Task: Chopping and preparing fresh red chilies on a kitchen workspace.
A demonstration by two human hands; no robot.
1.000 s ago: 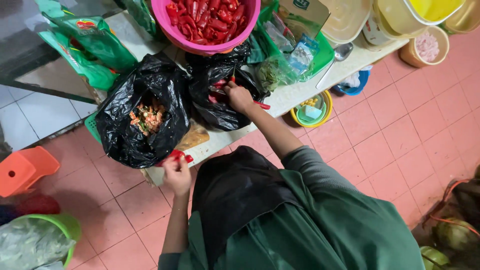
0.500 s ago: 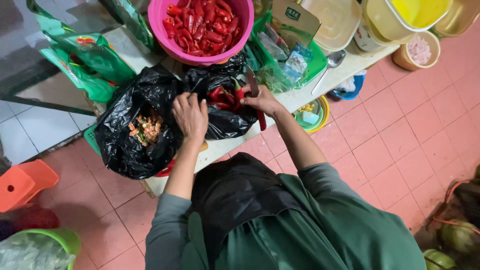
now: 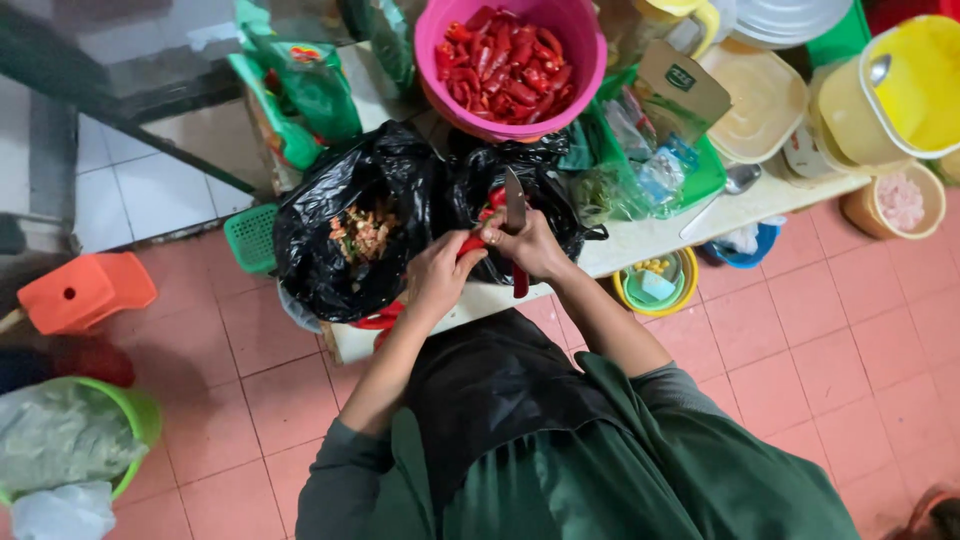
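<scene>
My left hand (image 3: 434,277) and my right hand (image 3: 524,246) meet over a low white table (image 3: 660,235). The right hand grips a knife (image 3: 515,203) with a red handle, its blade pointing up. Between both hands lies a red chili (image 3: 471,243), pinched by the left fingers. Just beyond the hands a black bag (image 3: 545,180) holds more red chilies. To the left a second black bag (image 3: 335,240) holds chopped scraps. A pink bowl (image 3: 430,40) full of cut red chilies stands behind the bags.
Green plastic bags (image 3: 310,90) lie at the back left. Yellow and cream tubs (image 3: 880,100), a green tray (image 3: 705,180) and a spoon (image 3: 725,190) crowd the right. On the red tiled floor sit an orange stool (image 3: 85,290), a green bucket (image 3: 140,420) and small bowls (image 3: 655,285).
My left hand came up from the table's near edge to join the right hand. The right hand now holds the knife with its blade upright against a chili.
</scene>
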